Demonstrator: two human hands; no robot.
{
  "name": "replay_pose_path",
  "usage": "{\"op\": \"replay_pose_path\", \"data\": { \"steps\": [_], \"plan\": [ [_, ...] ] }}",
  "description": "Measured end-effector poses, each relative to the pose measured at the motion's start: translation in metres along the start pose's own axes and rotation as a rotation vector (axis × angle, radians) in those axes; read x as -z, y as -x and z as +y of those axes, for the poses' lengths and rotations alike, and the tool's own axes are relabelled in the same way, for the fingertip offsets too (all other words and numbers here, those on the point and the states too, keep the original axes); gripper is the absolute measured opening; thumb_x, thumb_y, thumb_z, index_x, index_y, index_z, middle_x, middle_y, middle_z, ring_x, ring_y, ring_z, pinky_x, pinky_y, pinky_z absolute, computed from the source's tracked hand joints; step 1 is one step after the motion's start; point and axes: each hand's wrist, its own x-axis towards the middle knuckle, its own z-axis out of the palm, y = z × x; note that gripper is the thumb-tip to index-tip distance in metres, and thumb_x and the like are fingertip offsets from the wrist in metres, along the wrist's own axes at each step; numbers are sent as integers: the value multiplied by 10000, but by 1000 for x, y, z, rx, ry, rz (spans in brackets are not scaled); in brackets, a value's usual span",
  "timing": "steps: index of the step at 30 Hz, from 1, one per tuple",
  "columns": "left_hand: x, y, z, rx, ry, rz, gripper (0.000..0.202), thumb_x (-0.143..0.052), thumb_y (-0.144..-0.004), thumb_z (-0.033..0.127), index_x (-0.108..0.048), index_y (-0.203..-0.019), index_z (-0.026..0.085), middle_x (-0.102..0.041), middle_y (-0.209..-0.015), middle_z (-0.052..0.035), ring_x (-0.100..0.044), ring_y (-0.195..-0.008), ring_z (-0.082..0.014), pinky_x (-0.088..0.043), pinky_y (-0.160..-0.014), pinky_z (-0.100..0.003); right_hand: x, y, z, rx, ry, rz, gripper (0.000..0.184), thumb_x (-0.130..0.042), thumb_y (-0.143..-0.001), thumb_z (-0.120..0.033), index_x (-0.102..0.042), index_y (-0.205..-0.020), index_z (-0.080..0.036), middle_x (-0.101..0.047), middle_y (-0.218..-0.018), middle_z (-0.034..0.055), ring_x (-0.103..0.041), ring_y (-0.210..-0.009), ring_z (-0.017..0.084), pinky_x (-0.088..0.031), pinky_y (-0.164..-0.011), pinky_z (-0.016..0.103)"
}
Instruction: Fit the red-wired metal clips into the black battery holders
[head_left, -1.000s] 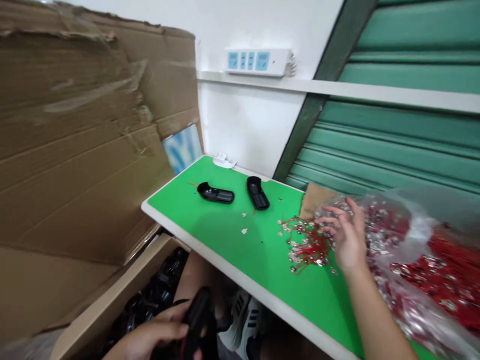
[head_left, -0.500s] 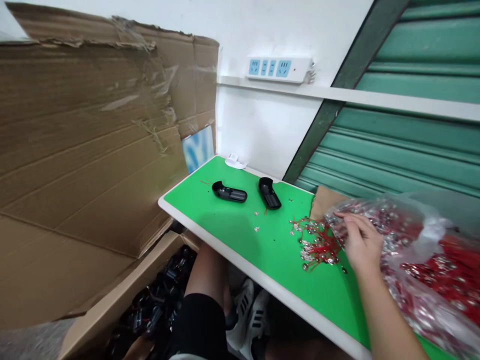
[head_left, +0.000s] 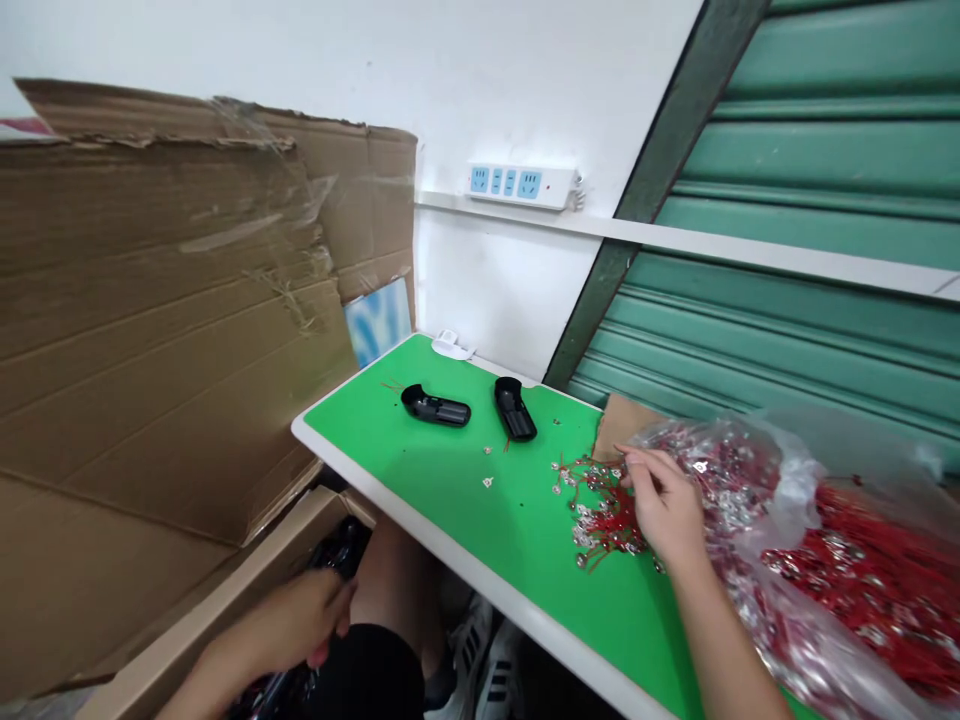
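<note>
The right hand (head_left: 664,500) is held with bent fingers beside the red wires (head_left: 619,520), at its nine o'clock; whether one is grasped cannot be told. The left hand (head_left: 300,615) is blurred over the box (head_left: 225,588), its grip also unclear. The wires, probably light and limp, are best pinched near their metal ends. At ten o'clock from the right hand, black casings (head_left: 514,412) are laid on the counter (head_left: 427,470).

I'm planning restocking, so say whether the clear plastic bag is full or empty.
Not empty: many red wires with silvery metal ends are heaped inside the clear plastic bag.
</note>
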Motion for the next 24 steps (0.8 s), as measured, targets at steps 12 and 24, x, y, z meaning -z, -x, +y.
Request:
{"op": "replay_pose_path", "data": {
  "steps": [12, 24],
  "plan": [
    [123, -130, 173, -400, -592, 312, 813, -674, -733, 143, -436, -1508, 194, -424, -1588, -166, -380, -1487, -346, -232, -1257, -562, -1, 6, -10, 47, -4, -110, 401, -464, -979, -434, -771, -1029, -181, -736, -947, 110, -698, -888, 252, -543, -823, 377],
    [134, -121, 186, -401, -664, 256, 577, -664, -795, 208, -609, -1368, 243, -648, -1337, -126, -610, -1253, -352, -366, -1158, -587, 5, 5, -1, -60, 92, -230, 323, -456, -897, -357, -733, -947, -198, -732, -948, 97, -692, -865, 250, -533, -820, 387]
  ]
}}
